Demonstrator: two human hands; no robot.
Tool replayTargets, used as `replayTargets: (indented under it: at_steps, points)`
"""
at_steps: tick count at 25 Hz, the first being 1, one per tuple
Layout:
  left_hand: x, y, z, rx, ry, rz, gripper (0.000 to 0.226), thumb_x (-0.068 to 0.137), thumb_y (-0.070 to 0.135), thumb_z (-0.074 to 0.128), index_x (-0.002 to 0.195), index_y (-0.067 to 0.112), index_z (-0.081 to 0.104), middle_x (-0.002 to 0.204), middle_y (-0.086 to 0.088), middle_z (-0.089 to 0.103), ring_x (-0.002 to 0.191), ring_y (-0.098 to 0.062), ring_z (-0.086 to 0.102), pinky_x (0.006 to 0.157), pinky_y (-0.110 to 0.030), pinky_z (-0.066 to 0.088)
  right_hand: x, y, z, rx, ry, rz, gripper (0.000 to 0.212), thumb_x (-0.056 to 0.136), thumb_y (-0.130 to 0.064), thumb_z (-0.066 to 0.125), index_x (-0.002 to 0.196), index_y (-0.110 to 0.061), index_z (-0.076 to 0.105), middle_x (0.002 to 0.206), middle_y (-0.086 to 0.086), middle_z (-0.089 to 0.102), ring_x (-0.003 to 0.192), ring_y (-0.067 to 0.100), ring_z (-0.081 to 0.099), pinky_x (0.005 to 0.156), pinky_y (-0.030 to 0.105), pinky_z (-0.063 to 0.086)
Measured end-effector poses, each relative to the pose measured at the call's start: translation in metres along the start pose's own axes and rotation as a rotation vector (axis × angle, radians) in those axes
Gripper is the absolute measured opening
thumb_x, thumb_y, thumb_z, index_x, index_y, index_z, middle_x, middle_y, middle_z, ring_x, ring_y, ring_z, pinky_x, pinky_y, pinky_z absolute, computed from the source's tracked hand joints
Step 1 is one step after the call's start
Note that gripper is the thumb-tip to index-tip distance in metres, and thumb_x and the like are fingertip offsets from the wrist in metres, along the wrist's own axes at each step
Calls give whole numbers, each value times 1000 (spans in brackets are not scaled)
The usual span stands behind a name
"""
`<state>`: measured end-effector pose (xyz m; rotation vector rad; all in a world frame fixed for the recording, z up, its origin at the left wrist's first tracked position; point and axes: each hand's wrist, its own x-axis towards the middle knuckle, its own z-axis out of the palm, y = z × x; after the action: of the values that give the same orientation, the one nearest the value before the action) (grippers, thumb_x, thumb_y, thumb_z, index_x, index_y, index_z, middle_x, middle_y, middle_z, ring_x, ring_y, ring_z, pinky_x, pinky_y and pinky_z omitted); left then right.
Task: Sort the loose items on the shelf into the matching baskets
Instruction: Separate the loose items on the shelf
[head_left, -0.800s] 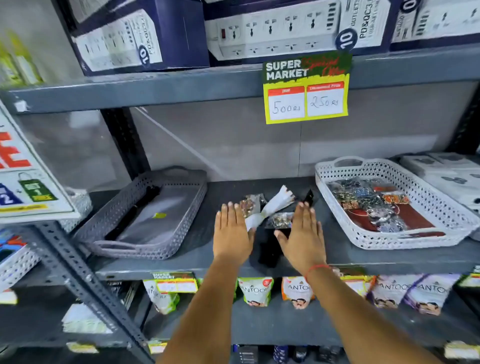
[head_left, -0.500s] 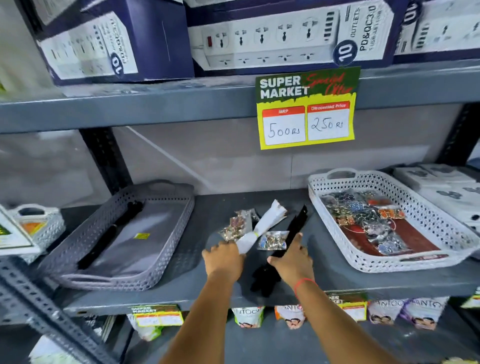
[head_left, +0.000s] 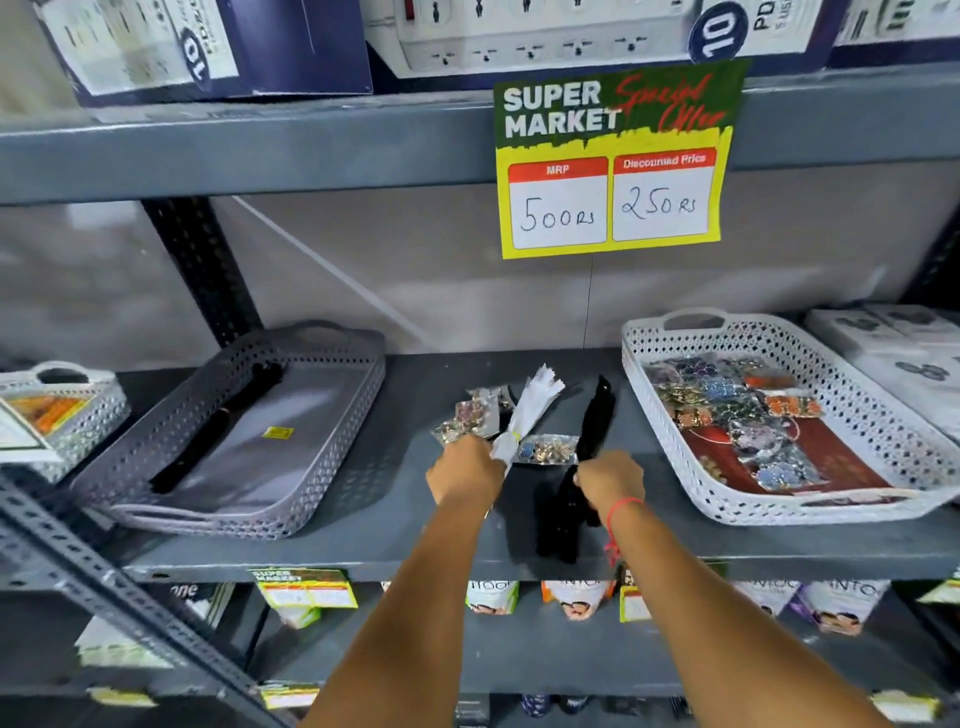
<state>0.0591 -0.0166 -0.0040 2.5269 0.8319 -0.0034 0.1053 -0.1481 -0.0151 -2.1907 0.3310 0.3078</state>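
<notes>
Loose items lie mid-shelf between two baskets. My left hand (head_left: 464, 466) is closed around the lower end of a white wrapped packet (head_left: 530, 410) that points up and back. My right hand (head_left: 610, 475) is closed on a long black tasselled item (head_left: 595, 423) whose lower part hangs over the shelf front. Between the hands lies a clear packet of jewellery (head_left: 548, 449); another jewellery packet (head_left: 470, 418) lies behind my left hand. The grey basket (head_left: 332, 452) on the left holds a similar black item (head_left: 218, 426). The white basket (head_left: 883, 441) on the right holds several jewellery packets.
A yellow-green price sign (head_left: 613, 171) hangs from the shelf above, which carries boxed power strips. White boxes (head_left: 893, 353) sit at the far right, a small white basket (head_left: 57, 410) at the far left. Pouches hang on the lower shelf. A slanted steel brace (head_left: 104, 587) crosses the lower left.
My hands went from flat and spread over the loose items to closed fists, the left on the white packet, the right on the black item. The camera has come closer to the shelf.
</notes>
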Motion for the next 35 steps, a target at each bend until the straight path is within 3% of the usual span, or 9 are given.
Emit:
replayTargets:
  at_steps: [8, 13, 16, 18, 21, 24, 29, 32, 35]
  points:
    - [-8, 38, -3, -225, -56, 103, 21, 80, 18, 58, 88, 6, 74, 80, -12, 67, 76, -29, 62, 65, -29, 48, -7, -13, -34, -21, 172, -158, 30, 85, -3, 48, 106, 7, 66, 117, 30, 64, 109, 42, 61, 89, 38, 49]
    - [-15, 56, -19, -376, 9, 116, 32, 81, 19, 60, 52, 9, 50, 52, -5, 44, 65, -26, 48, 47, -23, 30, -14, -38, -47, 10, 229, -261, 27, 85, -4, 49, 102, 1, 70, 108, 29, 68, 103, 43, 63, 85, 39, 51]
    - [-17, 50, -41, -476, 117, 91, 29, 82, 21, 62, 69, -5, 64, 80, -29, 65, 83, -45, 59, 57, -34, 41, -15, -66, -39, 89, 172, -325, 23, 81, -5, 54, 93, 2, 71, 103, 29, 70, 101, 41, 64, 83, 38, 52]
    - [-15, 30, -56, -480, 204, 48, 31, 82, 24, 62, 85, -6, 68, 98, -34, 66, 97, -45, 61, 71, -42, 51, -18, -88, -21, 137, 86, -363, 19, 78, -7, 58, 86, 2, 72, 96, 26, 72, 95, 36, 68, 75, 33, 50]
    - [-7, -16, -74, -423, 312, -50, 30, 82, 27, 62, 85, -1, 71, 96, -33, 67, 93, -43, 65, 71, -39, 50, -34, -111, 25, 156, -69, -401, 14, 76, -7, 59, 69, 0, 69, 78, 21, 67, 78, 26, 63, 67, 29, 42]
    - [-3, -65, -84, -319, 338, -159, 27, 85, 24, 59, 83, 0, 71, 95, -29, 70, 94, -42, 64, 67, -37, 45, -55, -112, 76, 33, -190, -430, 17, 77, -2, 57, 60, -3, 62, 83, 25, 66, 84, 25, 64, 69, 31, 44]
    - [-2, -89, -73, 107, 241, -168, 29, 92, 15, 45, 107, 0, 65, 114, -24, 65, 111, -39, 59, 86, -42, 51, -68, -86, 129, -114, -314, -350, 34, 86, -3, 47, 116, 5, 61, 125, 26, 61, 118, 38, 57, 96, 37, 47]
    - [0, -72, -66, 333, 225, -61, 35, 92, 11, 43, 124, 6, 56, 133, -15, 51, 126, -34, 43, 98, -41, 44, -58, -79, 118, -154, -325, -356, 31, 88, -12, 50, 115, -3, 63, 126, 22, 62, 117, 36, 58, 95, 36, 48]
    - [14, -44, -47, 281, 216, 97, 32, 90, 10, 45, 118, 3, 59, 129, -15, 53, 120, -34, 50, 94, -40, 46, -27, -64, 80, -234, -37, -371, 31, 86, -15, 49, 112, -12, 65, 126, 17, 60, 117, 35, 55, 95, 37, 47]
